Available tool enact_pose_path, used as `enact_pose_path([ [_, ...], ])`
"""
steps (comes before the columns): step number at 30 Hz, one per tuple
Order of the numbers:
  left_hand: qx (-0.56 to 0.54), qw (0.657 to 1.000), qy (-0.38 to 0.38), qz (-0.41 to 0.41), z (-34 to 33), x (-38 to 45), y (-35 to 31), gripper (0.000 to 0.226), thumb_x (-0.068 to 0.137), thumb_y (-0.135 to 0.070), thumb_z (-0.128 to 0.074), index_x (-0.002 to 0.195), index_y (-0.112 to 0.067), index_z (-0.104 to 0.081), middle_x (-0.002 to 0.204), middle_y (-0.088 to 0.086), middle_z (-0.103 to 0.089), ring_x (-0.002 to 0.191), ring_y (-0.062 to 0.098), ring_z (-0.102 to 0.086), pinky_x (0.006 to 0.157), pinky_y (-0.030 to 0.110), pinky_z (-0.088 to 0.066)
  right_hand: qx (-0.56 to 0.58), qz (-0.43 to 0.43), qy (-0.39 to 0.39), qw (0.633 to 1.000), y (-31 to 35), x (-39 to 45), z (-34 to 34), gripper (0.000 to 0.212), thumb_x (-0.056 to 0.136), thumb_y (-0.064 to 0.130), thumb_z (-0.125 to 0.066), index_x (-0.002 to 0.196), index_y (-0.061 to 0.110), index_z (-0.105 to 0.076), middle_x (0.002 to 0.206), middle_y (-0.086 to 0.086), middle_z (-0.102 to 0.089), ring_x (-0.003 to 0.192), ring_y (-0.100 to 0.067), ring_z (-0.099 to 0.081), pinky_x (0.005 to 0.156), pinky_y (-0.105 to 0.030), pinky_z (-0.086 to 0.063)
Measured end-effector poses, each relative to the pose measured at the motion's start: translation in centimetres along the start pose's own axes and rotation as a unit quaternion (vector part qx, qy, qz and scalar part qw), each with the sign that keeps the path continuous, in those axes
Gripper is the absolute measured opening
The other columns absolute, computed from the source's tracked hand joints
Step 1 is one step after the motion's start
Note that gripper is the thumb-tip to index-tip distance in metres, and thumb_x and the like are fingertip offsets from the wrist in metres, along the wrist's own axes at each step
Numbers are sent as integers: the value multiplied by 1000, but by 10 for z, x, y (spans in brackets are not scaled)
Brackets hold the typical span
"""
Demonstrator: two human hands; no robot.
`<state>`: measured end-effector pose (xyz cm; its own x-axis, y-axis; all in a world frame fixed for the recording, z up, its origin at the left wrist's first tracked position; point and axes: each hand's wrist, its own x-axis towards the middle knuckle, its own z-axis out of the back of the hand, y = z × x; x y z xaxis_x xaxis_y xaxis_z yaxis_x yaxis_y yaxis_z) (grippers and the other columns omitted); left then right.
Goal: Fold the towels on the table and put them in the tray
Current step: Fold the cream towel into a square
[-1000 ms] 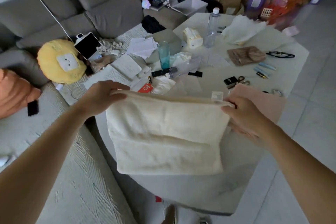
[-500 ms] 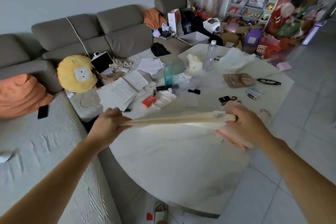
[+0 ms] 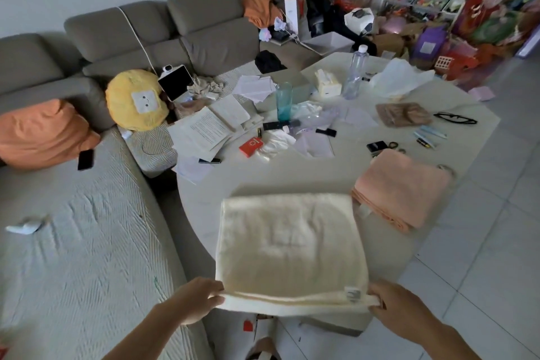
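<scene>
Cream towel [image 3: 289, 245] now laid flat on the near part of the table [image 3: 222, 181], after hanging edge-on in the air between both hands half a second ago; hands pulled back to the near edge. Camera pitched down and closer too.

Left hand [image 3: 194, 299] pinching the towel's near-left corner, thumb on top, fingers curled under. Right hand [image 3: 400, 310] pinching the near-right corner the same way, just beside a small sewn tag [image 3: 352, 293]. Near edge of towel lifted slightly off the tabletop and showing stacked layers; rest lying flat, roughly rectangular, folded at least once.

Pink towel [image 3: 401, 187] folded, sitting on the table just right of and beyond the cream one, close but apart, a slim gap between them.

Far half of table cluttered: teal glass [image 3: 284, 101], clear water bottle [image 3: 355, 73], tissue box [image 3: 327, 83], brown cloth [image 3: 403, 114], black glasses [image 3: 454, 118], red card box [image 3: 251, 147], loose papers [image 3: 204, 128]. All well apart from the towels.

White open box [image 3: 330, 42] behind the table at the sofa [image 3: 204, 26] end; cannot tell if that is the tray.

Left of table: yellow round cushion [image 3: 136, 99], orange cushion [image 3: 43, 131], black phone [image 3: 85, 159] on the grey seat.
</scene>
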<state>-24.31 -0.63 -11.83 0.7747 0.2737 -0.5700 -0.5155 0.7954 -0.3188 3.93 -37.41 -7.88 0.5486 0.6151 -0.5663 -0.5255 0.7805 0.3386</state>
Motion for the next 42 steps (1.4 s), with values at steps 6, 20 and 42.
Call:
enact_pose_path([
  [6, -167, 982, -78, 33, 23, 8, -1, 17, 102, -40, -51, 103, -35, -68, 96, -17, -70, 86, -1, -64, 68, 12, -44, 105, -7, -27, 994, 0, 12, 19, 13, 89, 48, -59, 92, 36, -58, 80, 7, -67, 74, -7, -63, 62, -21, -46],
  [20, -240, 929, -265, 96, 117, 122, -10, 18, 104, -23, -45, 90, -21, -56, 83, -2, -57, 73, 16, -52, 64, 31, -34, 18, 4, -250, 968, 46, 154, 104, 22, 96, 27, -56, 110, 11, -63, 103, -11, -71, 84, -29, -62, 65, -34, -47],
  [42, -174, 932, -270, 169, 110, 211, 7, 19, 100, -14, -40, 98, -8, -58, 105, 10, -54, 93, 28, -47, 83, 38, -33, 75, -147, -273, 948, 71, 236, 88, 19, 89, 8, -53, 105, 9, -62, 98, -20, -65, 92, -39, -61, 73, -40, -47],
])
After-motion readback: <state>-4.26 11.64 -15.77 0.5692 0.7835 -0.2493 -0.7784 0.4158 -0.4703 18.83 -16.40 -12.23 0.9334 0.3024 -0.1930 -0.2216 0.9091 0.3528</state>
